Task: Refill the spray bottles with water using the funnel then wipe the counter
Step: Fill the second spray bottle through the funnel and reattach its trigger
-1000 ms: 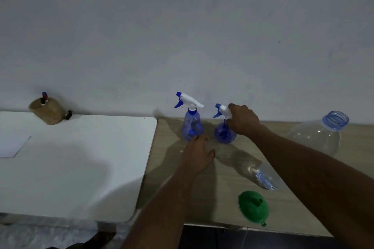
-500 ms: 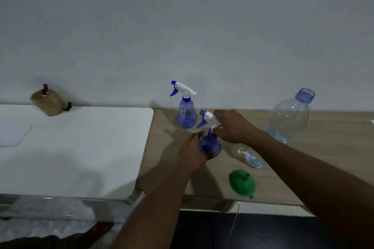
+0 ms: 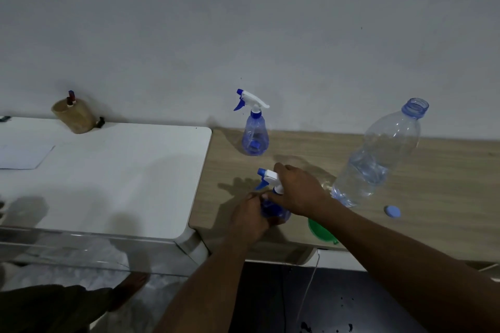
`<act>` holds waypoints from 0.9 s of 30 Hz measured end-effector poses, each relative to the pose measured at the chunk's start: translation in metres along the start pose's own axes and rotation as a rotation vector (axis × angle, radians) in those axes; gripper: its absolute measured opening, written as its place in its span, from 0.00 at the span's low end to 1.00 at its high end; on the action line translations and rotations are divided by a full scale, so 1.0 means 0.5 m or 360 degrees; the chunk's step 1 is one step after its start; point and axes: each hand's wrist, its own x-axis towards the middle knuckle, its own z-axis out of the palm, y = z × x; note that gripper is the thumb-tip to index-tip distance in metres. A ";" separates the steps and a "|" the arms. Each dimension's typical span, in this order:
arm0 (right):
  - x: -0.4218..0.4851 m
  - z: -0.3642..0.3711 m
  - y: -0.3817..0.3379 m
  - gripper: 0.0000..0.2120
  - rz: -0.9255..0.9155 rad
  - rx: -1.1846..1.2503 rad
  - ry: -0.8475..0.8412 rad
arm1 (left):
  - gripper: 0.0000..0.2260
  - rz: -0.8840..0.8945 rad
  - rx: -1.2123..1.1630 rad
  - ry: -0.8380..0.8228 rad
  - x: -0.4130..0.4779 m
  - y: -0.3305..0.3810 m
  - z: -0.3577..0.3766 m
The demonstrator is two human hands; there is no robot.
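Two blue spray bottles with white trigger heads are on the wooden counter [image 3: 446,184]. The far spray bottle [image 3: 255,130] stands upright by the wall. The near spray bottle [image 3: 274,209] sits close to the counter's front edge. My left hand [image 3: 250,217] grips its blue body. My right hand [image 3: 297,189] is closed over its white trigger head and neck. A green funnel [image 3: 320,231] lies at the front edge, partly hidden under my right forearm. A large clear water bottle [image 3: 378,154], uncapped and part full, stands to the right.
A blue bottle cap [image 3: 392,211] lies on the counter right of the water bottle. A white table [image 3: 108,170] adjoins the counter on the left, with a tan pouch [image 3: 74,116] and a paper sheet [image 3: 24,155]. A white cable [image 3: 308,289] hangs below.
My right hand has drawn the near spray bottle from beside the far one toward the front edge. My left hand has closed on its body. The camera has tilted downward.
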 end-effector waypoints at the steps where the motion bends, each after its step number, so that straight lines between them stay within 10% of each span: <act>1: 0.001 0.002 -0.003 0.21 0.0032 -0.0030 0.0031 | 0.25 -0.0023 0.0032 -0.0014 0.001 -0.001 0.003; 27: -0.006 0.020 0.027 0.23 -0.0100 0.0179 0.0022 | 0.26 -0.0131 0.0133 0.0157 -0.007 0.001 0.013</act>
